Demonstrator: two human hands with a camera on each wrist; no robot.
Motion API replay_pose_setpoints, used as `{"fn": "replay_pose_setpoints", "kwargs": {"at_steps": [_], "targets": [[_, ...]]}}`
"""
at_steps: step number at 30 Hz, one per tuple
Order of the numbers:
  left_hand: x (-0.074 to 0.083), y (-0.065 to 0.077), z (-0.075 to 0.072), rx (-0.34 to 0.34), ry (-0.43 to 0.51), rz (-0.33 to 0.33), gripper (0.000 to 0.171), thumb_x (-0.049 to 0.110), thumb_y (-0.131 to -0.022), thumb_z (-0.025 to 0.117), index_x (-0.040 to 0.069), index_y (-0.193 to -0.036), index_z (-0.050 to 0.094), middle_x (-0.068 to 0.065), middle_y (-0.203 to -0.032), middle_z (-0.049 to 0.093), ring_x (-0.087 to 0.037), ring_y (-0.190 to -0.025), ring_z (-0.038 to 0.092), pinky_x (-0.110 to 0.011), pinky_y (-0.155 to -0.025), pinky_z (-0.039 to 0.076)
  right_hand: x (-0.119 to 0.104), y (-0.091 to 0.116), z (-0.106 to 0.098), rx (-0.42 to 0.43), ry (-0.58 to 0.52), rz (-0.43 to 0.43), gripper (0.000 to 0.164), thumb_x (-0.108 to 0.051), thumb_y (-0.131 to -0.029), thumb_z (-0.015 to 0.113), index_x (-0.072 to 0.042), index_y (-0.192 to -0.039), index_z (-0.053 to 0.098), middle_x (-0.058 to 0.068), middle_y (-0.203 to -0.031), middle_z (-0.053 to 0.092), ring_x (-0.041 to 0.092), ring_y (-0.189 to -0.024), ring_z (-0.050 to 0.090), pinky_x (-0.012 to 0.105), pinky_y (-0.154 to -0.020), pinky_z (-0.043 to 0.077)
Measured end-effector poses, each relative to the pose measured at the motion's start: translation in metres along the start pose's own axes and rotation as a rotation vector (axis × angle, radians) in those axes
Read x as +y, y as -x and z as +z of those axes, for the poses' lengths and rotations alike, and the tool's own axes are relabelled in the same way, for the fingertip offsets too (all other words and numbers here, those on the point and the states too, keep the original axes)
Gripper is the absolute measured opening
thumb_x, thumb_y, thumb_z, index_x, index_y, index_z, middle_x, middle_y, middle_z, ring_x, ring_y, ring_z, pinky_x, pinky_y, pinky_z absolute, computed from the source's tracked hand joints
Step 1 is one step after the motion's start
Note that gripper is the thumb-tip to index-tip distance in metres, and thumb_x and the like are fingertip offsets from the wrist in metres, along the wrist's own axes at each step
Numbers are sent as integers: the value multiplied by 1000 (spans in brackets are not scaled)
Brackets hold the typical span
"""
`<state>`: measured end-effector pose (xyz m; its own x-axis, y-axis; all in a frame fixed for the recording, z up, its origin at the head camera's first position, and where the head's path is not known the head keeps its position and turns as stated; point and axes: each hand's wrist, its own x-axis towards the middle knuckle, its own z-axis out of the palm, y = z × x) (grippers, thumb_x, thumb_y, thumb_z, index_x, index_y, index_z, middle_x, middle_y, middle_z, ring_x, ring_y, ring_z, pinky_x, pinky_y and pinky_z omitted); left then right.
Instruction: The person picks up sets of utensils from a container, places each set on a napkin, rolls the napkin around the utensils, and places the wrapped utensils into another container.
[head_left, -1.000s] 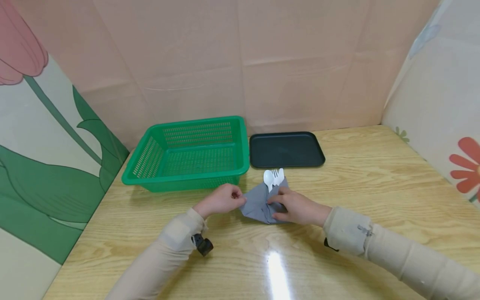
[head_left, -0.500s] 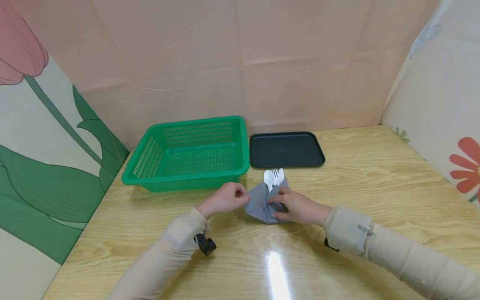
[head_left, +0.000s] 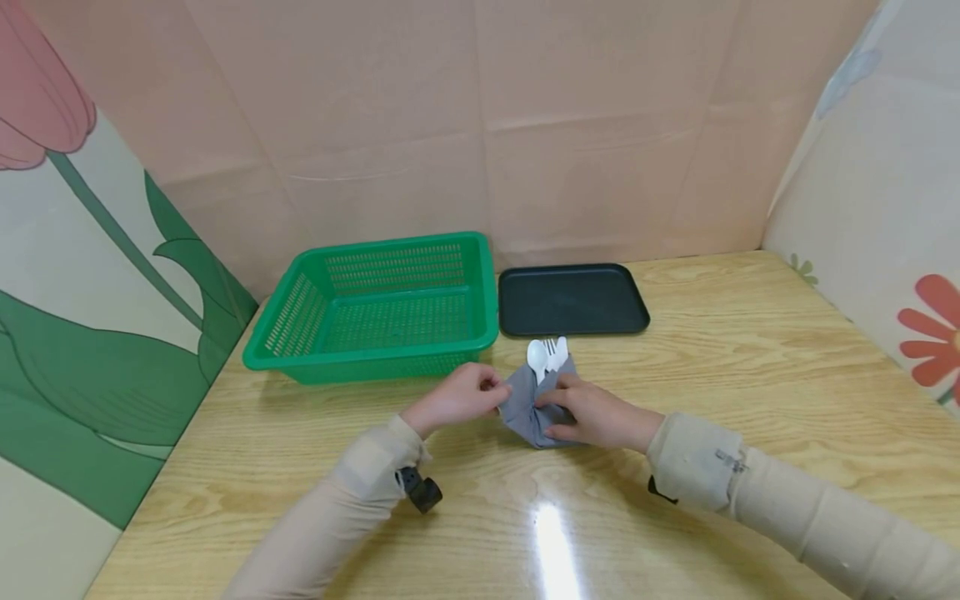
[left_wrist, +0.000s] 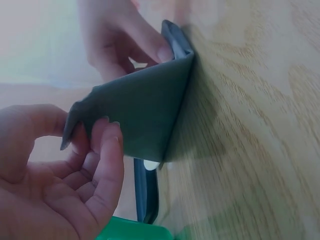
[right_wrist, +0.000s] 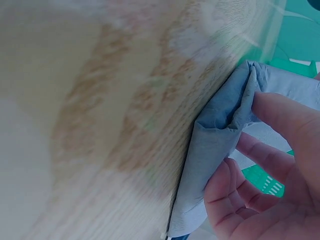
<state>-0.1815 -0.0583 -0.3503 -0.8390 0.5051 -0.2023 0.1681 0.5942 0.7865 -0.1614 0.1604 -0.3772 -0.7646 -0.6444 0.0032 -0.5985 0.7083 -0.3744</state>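
A grey napkin [head_left: 519,410] lies partly folded around white cutlery on the table. The heads of a spoon [head_left: 537,357], a fork [head_left: 551,353] and a knife [head_left: 561,351] stick out of its far end; their handles are hidden inside. My left hand [head_left: 459,397] pinches the napkin's left corner between thumb and fingers, and the left wrist view shows that flap raised off the table. From the right, my right hand [head_left: 600,413] holds the folded part, its thumb and curled fingers on the cloth in the right wrist view.
Behind my left hand stands a green slotted basket [head_left: 375,358]. A black tray [head_left: 573,300] lies to its right, just beyond the cutlery tips. Wood-grain table [head_left: 750,350] extends to the right, with a pink-covered wall [head_left: 600,150] at the back.
My left hand has moved slightly right, carrying the napkin's left corner inward and up toward the cutlery. The right hand has stayed in place.
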Motion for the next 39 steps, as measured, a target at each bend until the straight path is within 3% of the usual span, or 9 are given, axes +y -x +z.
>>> {"fn": "replay_pose_setpoints", "kwargs": {"at_steps": [12,22,30,39], "targets": [[1,-6,5,-13,65,-2,23,19,-93,50,5,-79,61,-2,-75,62,-8,-67,54,-19,-63,44,4,-1,3,-1,-32,6,35,-20,-83,70,-3,-113,65,20,-118,57,27,-104,57,37,-82,51],[1,-11,11,-27,120,0,24,19,-95,49,4,-82,62,-4,-77,60,-10,-69,53,-20,-63,43,5,-1,2,1,-76,12,35,-19,-82,71,-3,-112,65,19,-118,57,25,-101,57,35,-80,51],[6,-12,17,-47,214,1,25,17,-97,46,-2,-89,61,-12,-93,65,-14,-81,63,-34,-81,54,7,-1,2,-2,-91,9,34,-19,-82,72,-4,-111,65,17,-116,58,22,-99,56,33,-78,50],[8,-18,27,-65,281,-1,26,16,-98,45,-4,-98,60,-12,-99,62,-23,-92,65,-38,-83,54,9,-2,2,-9,-91,8,35,-21,-82,71,-4,-112,64,11,-109,59,15,-89,54,26,-73,47]]}}
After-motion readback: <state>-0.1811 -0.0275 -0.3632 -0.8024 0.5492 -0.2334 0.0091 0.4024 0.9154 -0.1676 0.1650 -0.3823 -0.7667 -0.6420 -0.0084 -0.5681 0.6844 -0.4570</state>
